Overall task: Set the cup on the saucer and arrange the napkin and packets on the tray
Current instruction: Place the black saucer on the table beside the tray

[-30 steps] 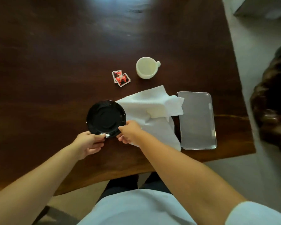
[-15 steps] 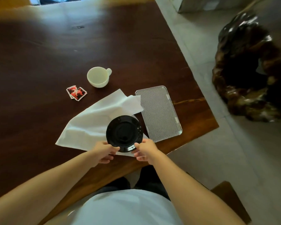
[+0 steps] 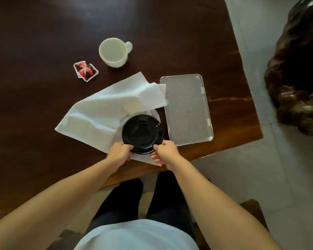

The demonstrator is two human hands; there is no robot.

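Observation:
A black saucer (image 3: 142, 133) sits over the near corner of a white napkin (image 3: 101, 112), just left of the ribbed metal tray (image 3: 186, 109). My left hand (image 3: 118, 153) pinches the saucer's near left rim. On the near right rim my right hand (image 3: 165, 151) pinches it too. The white cup (image 3: 113, 51) stands empty farther back on the dark table, handle to the right. Two red packets (image 3: 85, 70) lie overlapping to the cup's left.
The dark wooden table (image 3: 43, 51) ends just beyond the tray on the right and near my hands at the front. A dark carved wooden piece (image 3: 296, 73) stands on the tiled floor at the right. A wooden stool corner (image 3: 251, 208) shows low right.
The saucer has gone from the napkin's left side to over its near right corner beside the tray, both hands holding it throughout. The camera view has shifted as well.

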